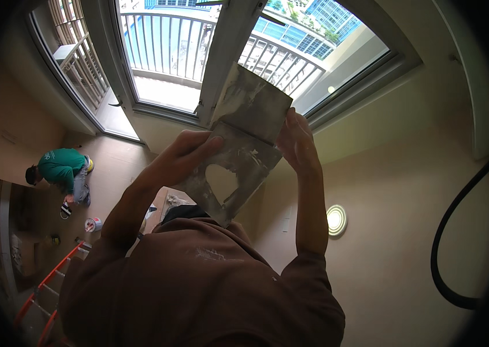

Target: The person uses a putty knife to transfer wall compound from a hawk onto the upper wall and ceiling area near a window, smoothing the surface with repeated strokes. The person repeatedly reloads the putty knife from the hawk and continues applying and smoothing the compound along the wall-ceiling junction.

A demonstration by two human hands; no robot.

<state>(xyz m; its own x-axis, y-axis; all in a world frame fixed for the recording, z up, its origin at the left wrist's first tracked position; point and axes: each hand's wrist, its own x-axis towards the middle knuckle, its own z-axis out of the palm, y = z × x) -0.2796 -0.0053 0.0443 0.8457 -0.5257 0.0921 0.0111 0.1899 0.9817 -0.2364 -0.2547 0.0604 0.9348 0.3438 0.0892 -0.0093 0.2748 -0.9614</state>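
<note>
In front of my chest are two flat, smeared grey metal plates, meeting along a dark slanting seam. The lower plate (250, 173) carries a cream-coloured patch, which looks like putty, though I cannot tell for sure. Above it the upper plate (256, 104) tilts up against the bright window. My left hand (192, 153) is closed on the lower plate's left edge, its thumb lying across the face. At the right edge, by the seam, my right hand (296, 141) grips the upper plate; some of its fingers are hidden behind.
Grey-framed windows (169, 113) and a railed balcony (166, 46) lie ahead. At left a person in a green shirt (62, 168) bends toward the floor near a paint bucket (93, 224). An orange ladder (53, 274) stands lower left. A round lamp (337, 220) glows at right.
</note>
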